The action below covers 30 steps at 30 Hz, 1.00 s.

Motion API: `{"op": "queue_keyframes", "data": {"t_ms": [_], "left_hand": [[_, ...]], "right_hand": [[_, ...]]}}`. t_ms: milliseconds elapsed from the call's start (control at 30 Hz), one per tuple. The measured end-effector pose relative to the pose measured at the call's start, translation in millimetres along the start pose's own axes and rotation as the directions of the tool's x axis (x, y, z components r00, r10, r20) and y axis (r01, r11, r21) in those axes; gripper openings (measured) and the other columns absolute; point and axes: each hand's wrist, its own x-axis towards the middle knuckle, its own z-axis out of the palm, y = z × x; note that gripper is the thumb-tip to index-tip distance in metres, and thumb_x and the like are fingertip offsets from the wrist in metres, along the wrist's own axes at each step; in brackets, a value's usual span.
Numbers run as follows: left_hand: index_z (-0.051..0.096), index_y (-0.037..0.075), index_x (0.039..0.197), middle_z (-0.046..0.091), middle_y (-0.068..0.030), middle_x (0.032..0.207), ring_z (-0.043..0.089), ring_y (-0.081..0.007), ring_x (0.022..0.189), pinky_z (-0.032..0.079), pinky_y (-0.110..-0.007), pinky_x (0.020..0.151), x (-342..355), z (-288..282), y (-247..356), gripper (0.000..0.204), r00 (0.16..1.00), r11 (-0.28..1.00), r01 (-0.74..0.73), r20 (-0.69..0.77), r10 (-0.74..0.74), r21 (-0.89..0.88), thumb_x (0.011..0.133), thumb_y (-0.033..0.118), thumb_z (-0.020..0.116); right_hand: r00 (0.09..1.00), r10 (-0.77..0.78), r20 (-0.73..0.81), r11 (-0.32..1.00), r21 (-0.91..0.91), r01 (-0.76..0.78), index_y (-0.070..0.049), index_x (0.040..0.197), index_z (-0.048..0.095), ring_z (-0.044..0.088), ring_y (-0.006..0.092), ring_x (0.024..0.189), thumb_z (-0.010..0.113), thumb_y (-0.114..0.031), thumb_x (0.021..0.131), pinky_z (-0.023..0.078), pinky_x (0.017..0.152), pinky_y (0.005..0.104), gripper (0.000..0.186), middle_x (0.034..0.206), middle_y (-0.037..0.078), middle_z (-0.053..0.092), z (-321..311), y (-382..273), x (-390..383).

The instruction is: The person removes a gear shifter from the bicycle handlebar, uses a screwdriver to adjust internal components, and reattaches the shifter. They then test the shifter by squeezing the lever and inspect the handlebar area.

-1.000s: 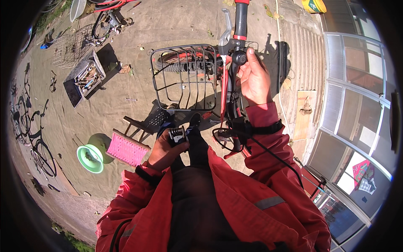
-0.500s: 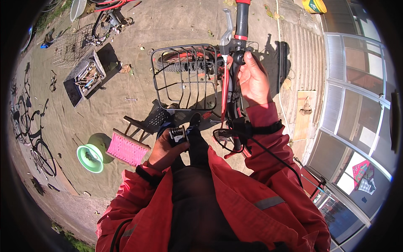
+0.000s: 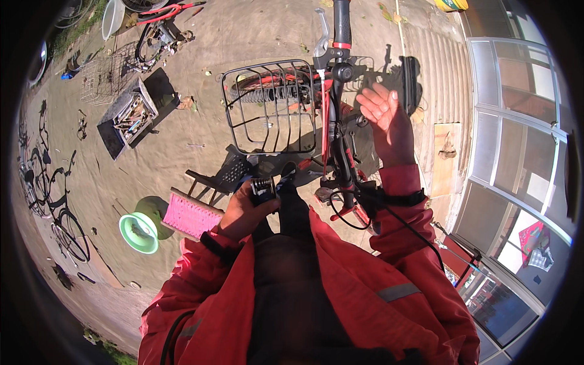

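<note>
My left hand point(image 3: 242, 213) is closed around a small metal part with what looks like a coil spring point(image 3: 263, 187), held in front of my legs. My right hand point(image 3: 386, 118) is open, palm up with fingers slightly bent, apart from the bicycle on its right side. The bicycle's handlebar point(image 3: 342, 27) has a black grip, a red ring and a silver brake lever point(image 3: 322, 36). A round black cap point(image 3: 343, 73) sits at the handlebar's middle. A black wire basket point(image 3: 271, 151) stands over the red-rimmed front wheel point(image 3: 267, 96).
A pink woven stool point(image 3: 190, 215) and a green basin point(image 3: 139, 233) lie to the left. Farther off is a box of tools point(image 3: 132, 118) beside a wire basket point(image 3: 100, 79). Glass-panelled doors point(image 3: 517, 146) line the right side, and a small wrench point(image 3: 195, 145) lies on the ground.
My right hand has let go of the round black cap on the handlebar and moved right and down, its fingers opening. The left hand keeps the metal part, now turned slightly.
</note>
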Motion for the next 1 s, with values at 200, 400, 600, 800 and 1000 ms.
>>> {"op": "queue_keyframes", "data": {"t_ms": [200, 400, 600, 800, 1000], "left_hand": [[0.058, 0.002, 0.117, 0.064, -0.0026, 0.099, 0.058, -0.0108, 0.09, 0.05, -0.028, 0.081, -8.0, 4.1, 4.0, 0.043, 0.998, 0.981, -0.063, 0.001, 0.063, 0.186, 0.084, 0.013, 0.082], [0.058, 0.002, 0.116, 0.063, -0.0027, 0.103, 0.057, -0.0101, 0.095, 0.048, -0.029, 0.084, -27.8, 22.6, 11.3, 0.044, 0.998, 0.942, -0.053, 0.059, 0.035, 0.332, 0.083, 0.018, 0.081], [0.057, 0.004, 0.119, 0.061, 0.0003, 0.099, 0.057, -0.011, 0.092, 0.048, -0.029, 0.082, -57.1, 71.5, -1.5, 0.047, 0.977, 0.841, -0.214, 0.118, 0.179, 0.498, 0.081, 0.017, 0.082], [0.054, 0.002, 0.124, 0.068, -0.0097, 0.096, 0.066, -0.0175, 0.089, 0.052, -0.033, 0.079, -88.0, 135.9, -50.0, 0.057, 0.911, 0.682, -0.393, 0.363, 0.196, 0.617, 0.084, 0.03, 0.082], [0.054, -0.001, 0.124, 0.069, -0.0195, 0.103, 0.07, -0.0324, 0.098, 0.053, -0.039, 0.086, -116.5, 195.1, -97.6, 0.063, 0.819, 0.517, -0.567, 0.508, 0.267, 0.642, 0.08, 0.034, 0.083]], "right_hand": [[0.996, -0.093, -0.009, 0.995, 0.036, 0.093, 0.005, 0.143, 0.045, 0.063, 0.03, 0.118, 0.049, -0.044, 0.106, 0.044, 0.106, 0.0421, 0.062, 0.128, 0.018, 0.064, -21.5, -8.8, -55.4], [0.994, -0.097, 0.054, 0.995, 0.007, 0.096, 0.007, 0.138, 0.051, 0.065, 0.0308, 0.114, 0.052, -0.041, 0.105, 0.046, 0.105, 0.0438, 0.059, 0.122, 0.019, 0.066, -33.5, -9.8, -129.9], [0.935, 0.043, 0.353, 0.998, -0.06, -0.023, 0.003, 0.133, 0.057, 0.066, 0.0259, 0.113, 0.06, -0.034, 0.102, 0.049, 0.102, 0.0395, 0.048, 0.116, 0.014, 0.069, -49.9, 20.2, -205.6], [0.917, 0.005, 0.399, 0.983, -0.172, 0.07, 0.004, 0.132, 0.058, 0.063, 0.0221, 0.115, 0.062, -0.03, 0.102, 0.048, 0.101, 0.0362, 0.046, 0.12, 0.013, 0.068, -85.1, 64.8, -284.0], [0.935, -0.08, 0.347, 0.961, -0.221, 0.164, 0.004, 0.131, 0.06, 0.061, 0.0213, 0.117, 0.062, -0.031, 0.102, 0.046, 0.102, 0.0346, 0.045, 0.124, 0.013, 0.066, -141.0, 88.8, -348.8]]}}
